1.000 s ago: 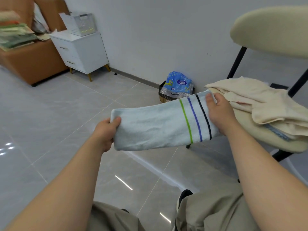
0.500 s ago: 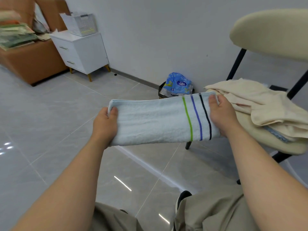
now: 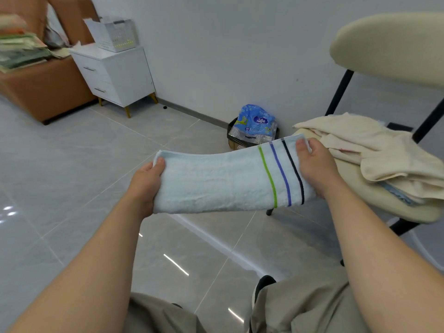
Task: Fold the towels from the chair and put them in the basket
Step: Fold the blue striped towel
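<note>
Comparing with 1 s ago: the pale blue terry towel with green, blue and black stripes [image 3: 216, 183] now shows a flatter, smoother face, and the wrinkles near its left end are gone. Both hands grip the same ends as before, and the towel is still stretched between them in the air, above the grey tiled floor [image 3: 72, 164] and just beside the cream-cushioned chair with black metal legs [image 3: 360, 203]

Counts:
- striped towel in hand: 1, folded into a long band; stripes: 3
- heap of cream cloth [image 3: 374, 152] on the chair seat: number of pieces cannot be told; 1 pale blue edge [image 3: 398, 195] shows under it
- white two-drawer cabinet [image 3: 120, 73]: 1, with 1 white perforated crate [image 3: 115, 36] on top
- blue plastic pack [image 3: 255, 123]: 1, sitting in 1 dark bin [image 3: 231, 133] by the wall

Pose: left hand [image 3: 145, 186] pinches the plain end, thumb on the front face at the top corner, fingers hidden behind the cloth. Right hand [image 3: 314, 171] pinches the striped end the same way, thumb up at the top edge, fingers out of sight behind. Both forearms reach forward; the right end sits higher than the left
</note>
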A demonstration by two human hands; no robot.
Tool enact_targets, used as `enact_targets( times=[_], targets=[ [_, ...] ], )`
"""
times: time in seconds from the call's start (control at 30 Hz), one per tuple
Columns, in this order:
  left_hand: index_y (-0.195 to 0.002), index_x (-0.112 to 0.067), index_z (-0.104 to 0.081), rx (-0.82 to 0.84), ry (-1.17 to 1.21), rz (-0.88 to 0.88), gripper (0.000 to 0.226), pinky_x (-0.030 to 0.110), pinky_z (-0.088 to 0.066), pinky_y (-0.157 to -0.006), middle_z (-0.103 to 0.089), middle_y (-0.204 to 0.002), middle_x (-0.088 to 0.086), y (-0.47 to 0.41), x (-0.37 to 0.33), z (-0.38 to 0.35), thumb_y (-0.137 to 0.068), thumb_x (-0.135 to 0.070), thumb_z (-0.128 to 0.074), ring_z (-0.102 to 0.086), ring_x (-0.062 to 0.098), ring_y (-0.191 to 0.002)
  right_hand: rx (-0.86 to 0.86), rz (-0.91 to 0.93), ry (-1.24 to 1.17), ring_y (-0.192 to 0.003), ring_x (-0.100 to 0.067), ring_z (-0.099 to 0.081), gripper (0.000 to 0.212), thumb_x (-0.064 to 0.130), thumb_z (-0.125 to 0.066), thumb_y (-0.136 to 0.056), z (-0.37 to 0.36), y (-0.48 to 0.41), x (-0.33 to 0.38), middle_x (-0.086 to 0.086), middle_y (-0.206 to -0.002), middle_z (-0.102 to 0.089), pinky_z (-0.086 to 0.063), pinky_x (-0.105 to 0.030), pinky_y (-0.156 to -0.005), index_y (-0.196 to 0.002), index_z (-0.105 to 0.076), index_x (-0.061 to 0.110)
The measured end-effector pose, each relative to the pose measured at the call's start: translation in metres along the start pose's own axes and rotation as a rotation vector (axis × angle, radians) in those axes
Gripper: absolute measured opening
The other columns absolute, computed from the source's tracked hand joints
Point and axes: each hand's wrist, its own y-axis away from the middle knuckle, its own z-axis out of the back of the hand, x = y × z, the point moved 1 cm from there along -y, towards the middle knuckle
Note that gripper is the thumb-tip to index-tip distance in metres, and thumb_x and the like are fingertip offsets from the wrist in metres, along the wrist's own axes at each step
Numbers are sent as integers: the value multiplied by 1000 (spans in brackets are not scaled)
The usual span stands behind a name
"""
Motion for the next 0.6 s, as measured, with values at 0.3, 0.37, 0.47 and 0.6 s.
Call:
enact_targets(
  times=[0.3,0.37,0.47,0.6],
  targets=[
    [-104,-12,-63,11,-338,13,47,50,-55,-91,-68,-106,10,-3,19,-14,-99,-55,-44,-66,31,-96,159,-231,311,-121,-41,-53,52,39,-32,-106,-20,4,-15,-26,-133,-57,-41,-39,-97,-127,-57,-2],
    [-104,-12,-62,6,-363,3,45,51,-54,-91,-67,-104,10,-1,18,-22,-99,-53,-44,-65,32,-95,153,-267,307,-119,-41,-54,51,38,-34,-105,-22,8,-8,-26,-131,-58,-42,-38,-95,-126,-58,-2],
    [-104,-10,-60,-19,-443,-87,40,47,-53,-89,-64,-99,9,8,15,-38,-99,-46,-43,-62,31,-94,181,-268,232,-101,-39,-63,39,35,-44,-99,-31,20,6,-22,-113,-66,-54,-40,-83,-108,-63,3],
    [-89,-12,-53,-3,-579,-220,33,38,-44,-70,-57,-81,2,21,11,-65,-100,-42,-44,-55,27,-81,290,-327,-10,-67,-30,-71,18,22,-55,-89,-47,45,31,-16,-97,-67,-59,-39,-49,-102,-56,11]
  ],
)
